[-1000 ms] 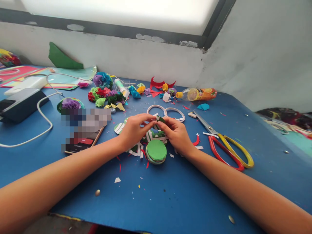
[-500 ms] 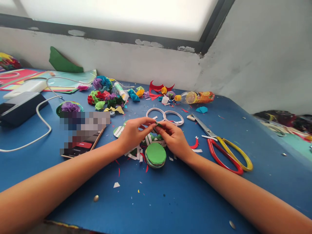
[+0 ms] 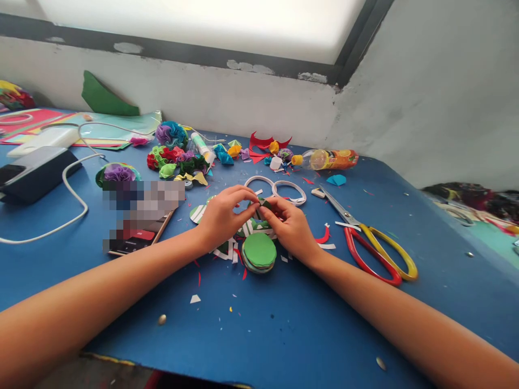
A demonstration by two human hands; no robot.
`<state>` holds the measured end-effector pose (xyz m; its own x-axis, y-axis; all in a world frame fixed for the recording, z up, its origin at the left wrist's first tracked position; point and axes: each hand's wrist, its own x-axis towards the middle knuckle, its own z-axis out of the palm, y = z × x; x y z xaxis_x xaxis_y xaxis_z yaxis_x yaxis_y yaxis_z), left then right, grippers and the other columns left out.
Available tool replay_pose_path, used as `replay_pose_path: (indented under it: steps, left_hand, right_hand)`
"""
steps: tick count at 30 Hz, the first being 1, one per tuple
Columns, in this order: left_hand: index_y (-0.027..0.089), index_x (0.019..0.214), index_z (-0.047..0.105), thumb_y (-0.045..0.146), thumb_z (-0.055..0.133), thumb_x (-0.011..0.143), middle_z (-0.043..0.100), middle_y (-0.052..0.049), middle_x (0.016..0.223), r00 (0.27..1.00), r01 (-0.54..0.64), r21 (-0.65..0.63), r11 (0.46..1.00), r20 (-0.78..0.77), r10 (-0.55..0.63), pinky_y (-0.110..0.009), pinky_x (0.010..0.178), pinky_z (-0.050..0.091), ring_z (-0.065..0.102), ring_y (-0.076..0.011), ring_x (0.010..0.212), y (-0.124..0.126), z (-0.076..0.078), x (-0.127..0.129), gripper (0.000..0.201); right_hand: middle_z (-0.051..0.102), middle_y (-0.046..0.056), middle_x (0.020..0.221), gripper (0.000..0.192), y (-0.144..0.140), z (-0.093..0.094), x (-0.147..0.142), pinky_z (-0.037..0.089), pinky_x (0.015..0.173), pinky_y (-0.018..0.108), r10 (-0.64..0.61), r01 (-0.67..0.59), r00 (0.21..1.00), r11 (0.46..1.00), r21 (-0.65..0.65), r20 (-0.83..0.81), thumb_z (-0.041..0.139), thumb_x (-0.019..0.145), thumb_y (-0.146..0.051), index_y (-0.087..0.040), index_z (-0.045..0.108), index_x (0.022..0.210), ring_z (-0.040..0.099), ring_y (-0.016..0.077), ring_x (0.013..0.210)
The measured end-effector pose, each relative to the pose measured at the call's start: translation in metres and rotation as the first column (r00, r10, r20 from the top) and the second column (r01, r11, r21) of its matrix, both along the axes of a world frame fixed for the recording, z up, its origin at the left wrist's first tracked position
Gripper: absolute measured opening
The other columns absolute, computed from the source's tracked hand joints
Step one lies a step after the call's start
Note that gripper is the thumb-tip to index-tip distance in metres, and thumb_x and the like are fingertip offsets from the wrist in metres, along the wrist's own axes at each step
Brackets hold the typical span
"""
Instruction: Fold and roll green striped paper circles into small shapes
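Note:
Both hands meet at the middle of the blue table. My left hand (image 3: 229, 213) is closed in a pinch, thumb against fingertips. My right hand (image 3: 290, 221) pinches too, its fingertips meeting those of the left. Between them is a small dark green piece of paper (image 3: 265, 203), mostly hidden by the fingers. Just below lies a stack of round paper discs (image 3: 259, 252), bright green on top. Green and white striped paper pieces (image 3: 252, 229) lie under and behind the hands. Beyond the fingers are two white rings (image 3: 288, 190), side by side.
Large scissors (image 3: 365, 237) with red and yellow handles lie at right. A juice bottle (image 3: 330, 160) lies on its side behind. At left are a phone (image 3: 162, 229), a white cable (image 3: 67, 186) and ruffled paper flowers (image 3: 172, 135). Paper scraps litter the table (image 3: 316, 335).
The view has shifted slightly. My fingers still pinch the green paper at nearly the same spot, and a little more of it shows between them.

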<state>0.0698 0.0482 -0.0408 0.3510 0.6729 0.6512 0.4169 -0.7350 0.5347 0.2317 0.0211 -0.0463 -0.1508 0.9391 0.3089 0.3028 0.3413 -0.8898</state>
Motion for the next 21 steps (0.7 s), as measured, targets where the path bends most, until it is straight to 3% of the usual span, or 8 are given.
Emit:
replay_pose_path:
  steps: [3, 7, 21]
  left_hand:
    - [0.019, 0.090, 0.060, 0.023, 0.059, 0.080, 0.065, -0.002, 0.090, 0.999, -0.044, 0.003, 0.999, -0.019, 0.044, -0.021, 0.065, 0.049, 0.060, -0.0118, 0.081, -0.0008, -0.0009, 0.0004, 0.011]
    - [0.020, 0.086, 0.063, 0.026, 0.058, 0.081, 0.065, -0.001, 0.092, 0.999, -0.031, 0.022, 0.999, -0.030, 0.032, -0.024, 0.072, 0.049, 0.060, -0.0123, 0.086, -0.0011, -0.0014, 0.0005, 0.009]
    - [0.020, 0.085, 0.067, 0.028, 0.057, 0.080, 0.064, -0.004, 0.100, 0.996, -0.076, 0.032, 0.997, -0.055, 0.077, -0.027, 0.072, 0.049, 0.059, -0.0153, 0.091, 0.0005, -0.0045, -0.0002, 0.013]
  right_hand:
    - [0.062, 0.002, 0.081, 0.018, -0.0003, 0.0003, 0.0002, 0.044, 0.061, 0.023, 0.008, -0.008, 1.000, 1.000, 0.019, 0.016, 0.053, 0.082, -0.031, -0.016, 0.060, 0.088, 0.056, 0.0104, 0.068]
    - [0.062, 0.002, 0.080, 0.018, -0.0001, 0.0004, 0.0002, 0.043, 0.060, 0.022, 0.007, -0.008, 1.000, 1.000, 0.017, 0.019, 0.053, 0.082, -0.031, -0.016, 0.060, 0.089, 0.056, 0.0097, 0.067]
    - [0.062, 0.001, 0.080, 0.019, -0.0016, -0.0016, -0.0002, 0.043, 0.058, 0.022, -0.035, 0.034, 0.999, 0.999, 0.038, 0.017, 0.053, 0.082, -0.034, -0.017, 0.056, 0.090, 0.056, 0.0096, 0.066]
